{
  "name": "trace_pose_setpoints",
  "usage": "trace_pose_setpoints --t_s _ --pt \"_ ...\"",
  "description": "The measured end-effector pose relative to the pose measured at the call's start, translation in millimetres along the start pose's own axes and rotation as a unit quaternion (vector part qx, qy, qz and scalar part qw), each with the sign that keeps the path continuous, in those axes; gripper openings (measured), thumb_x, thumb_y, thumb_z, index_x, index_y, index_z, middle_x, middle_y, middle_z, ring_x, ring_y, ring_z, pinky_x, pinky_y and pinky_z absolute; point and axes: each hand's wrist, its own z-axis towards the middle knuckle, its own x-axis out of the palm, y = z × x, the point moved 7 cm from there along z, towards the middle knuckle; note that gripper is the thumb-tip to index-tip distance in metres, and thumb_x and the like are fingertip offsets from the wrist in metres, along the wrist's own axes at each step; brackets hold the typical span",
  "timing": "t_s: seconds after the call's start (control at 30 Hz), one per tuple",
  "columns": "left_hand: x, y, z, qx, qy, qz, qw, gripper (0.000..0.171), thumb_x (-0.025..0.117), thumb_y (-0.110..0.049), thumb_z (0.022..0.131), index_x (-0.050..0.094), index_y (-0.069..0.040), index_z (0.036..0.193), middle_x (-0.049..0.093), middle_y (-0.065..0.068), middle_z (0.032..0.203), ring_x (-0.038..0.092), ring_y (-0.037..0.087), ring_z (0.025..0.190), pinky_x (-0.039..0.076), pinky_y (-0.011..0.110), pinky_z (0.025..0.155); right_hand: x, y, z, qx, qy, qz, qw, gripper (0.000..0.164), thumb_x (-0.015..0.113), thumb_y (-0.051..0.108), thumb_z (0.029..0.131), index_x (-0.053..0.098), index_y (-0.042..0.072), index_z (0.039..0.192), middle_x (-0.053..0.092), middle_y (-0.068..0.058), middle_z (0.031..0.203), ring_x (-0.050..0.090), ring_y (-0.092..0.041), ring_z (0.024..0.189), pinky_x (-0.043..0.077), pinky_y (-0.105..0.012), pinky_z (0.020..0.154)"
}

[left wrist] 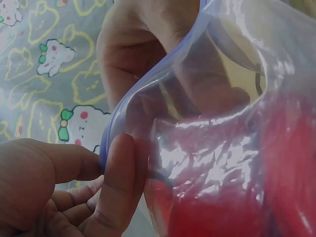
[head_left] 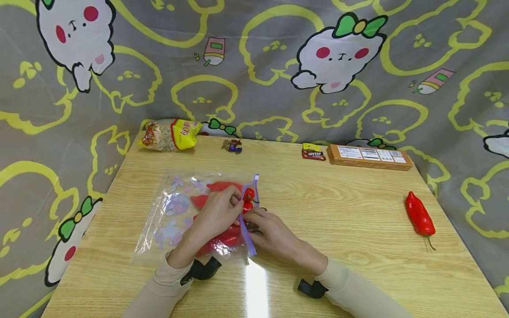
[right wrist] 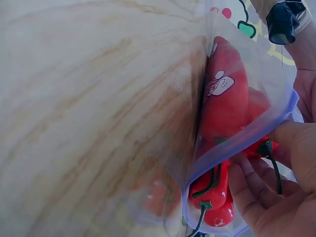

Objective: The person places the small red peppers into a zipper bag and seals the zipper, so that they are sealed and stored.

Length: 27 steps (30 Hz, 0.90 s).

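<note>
In the head view a clear zip bag (head_left: pixel 153 238) with purple edging and printed shapes lies on its side, holding several long red peppers (head_left: pixel 230 237). My left hand (head_left: pixel 220 209) pinches the purple zip strip (left wrist: pixel 104 143) of its upper lip between thumb and finger. At the bag's mouth is my right hand (head_left: pixel 274 229), its fingers around the stem end of a red pepper (right wrist: pixel 257 148). More stem ends (right wrist: pixel 205 195) poke out beside the fingertips (right wrist: pixel 241 190). Bag film and hands partly hide the peppers inside.
Another red pepper (head_left: pixel 419 215) lies at the right of the wooden table (head_left: pixel 338 194). Along the back are a yellow snack bag (head_left: pixel 171 134), small wrapped sweets (head_left: pixel 232 145), red and yellow packets (head_left: pixel 313 152) and a long brown box (head_left: pixel 370 158). A patterned cloth (head_left: pixel 270 66) hangs behind.
</note>
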Motion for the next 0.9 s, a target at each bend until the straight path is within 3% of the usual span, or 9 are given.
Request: trace_pose_setpoints --t_s 0.13,0.27,0.4,0.5,0.57,0.63,0.77,0.9 --pt "0.1 0.1 0.0 0.001 -0.001 0.003 1.0000 0.009 0.056 -0.009 0.088 0.057 -0.005 0.096 0.059 -0.002 0.069 0.057 0.007 0.046 0.047 0.025 0.046 1 -2 -2 0.019 0.008 0.005 1.000 0.035 0.066 0.014 0.085 0.057 0.007 0.118 0.057 -0.004 0.111 0.062 -0.015 0.094 0.051 -0.021 0.077" --pt "0.0 -0.3 -0.2 0.002 0.001 0.002 1.0000 0.010 0.057 -0.009 0.088 0.057 -0.004 0.097 0.059 -0.002 0.068 0.057 0.008 0.047 0.047 0.025 0.046 -13 -6 -7 0.022 -0.015 0.009 1.000 0.037 0.065 0.016 0.085 0.057 0.006 0.119 0.059 -0.004 0.110 0.064 -0.015 0.088 0.053 -0.025 0.073" --pt "0.0 -0.5 -0.1 0.003 -0.001 -0.003 1.0000 0.012 0.057 -0.007 0.087 0.057 -0.002 0.098 0.059 -0.001 0.069 0.057 0.008 0.046 0.048 0.025 0.045 -44 -19 -19 0.044 -0.064 -0.051 0.996 0.033 0.066 0.021 0.085 0.060 0.007 0.115 0.062 -0.001 0.105 0.063 -0.013 0.082 0.053 -0.029 0.069" --pt "0.0 -0.8 -0.1 0.003 -0.005 -0.003 1.0000 0.012 0.057 -0.007 0.087 0.057 -0.002 0.097 0.059 -0.001 0.069 0.057 0.007 0.045 0.048 0.025 0.046 -77 -39 -39 0.078 -0.105 -0.118 0.984 0.026 0.065 0.017 0.085 0.063 0.008 0.109 0.064 -0.002 0.101 0.063 -0.012 0.079 0.052 -0.031 0.065" --pt "0.2 -0.8 -0.2 0.004 -0.005 -0.001 1.0000 0.011 0.057 -0.008 0.087 0.057 -0.003 0.097 0.059 -0.001 0.069 0.057 0.007 0.045 0.048 0.025 0.046 -104 -57 -58 0.104 -0.137 -0.175 0.970 0.022 0.066 0.014 0.083 0.065 0.007 0.104 0.064 -0.005 0.098 0.063 -0.014 0.076 0.052 -0.034 0.061" --pt "0.3 -1.0 -0.4 0.005 -0.004 0.001 1.0000 0.011 0.057 -0.008 0.087 0.057 -0.002 0.097 0.059 -0.001 0.069 0.057 0.007 0.045 0.048 0.025 0.046 -131 -75 -81 0.132 -0.166 -0.236 0.948 0.021 0.066 0.012 0.081 0.066 0.005 0.101 0.065 -0.009 0.095 0.063 -0.020 0.074 0.050 -0.037 0.057" --pt "0.2 -0.7 -0.7 0.003 0.000 0.003 1.0000 0.013 0.057 -0.009 0.088 0.057 -0.002 0.098 0.059 -0.001 0.069 0.057 0.007 0.046 0.047 0.025 0.045 -186 -114 -132 0.210 -0.199 -0.343 0.894 0.023 0.063 0.010 0.077 0.065 -0.001 0.097 0.062 -0.020 0.092 0.059 -0.037 0.077 0.045 -0.049 0.059" --pt "0.2 -0.5 -1.2 0.002 0.002 0.004 1.0000 0.013 0.057 -0.009 0.088 0.057 -0.002 0.099 0.058 -0.001 0.070 0.057 0.008 0.046 0.047 0.026 0.044 -228 -147 -185 0.315 -0.211 -0.389 0.840 0.030 0.057 0.011 0.077 0.060 -0.006 0.101 0.056 -0.032 0.095 0.051 -0.052 0.079 0.038 -0.060 0.059"
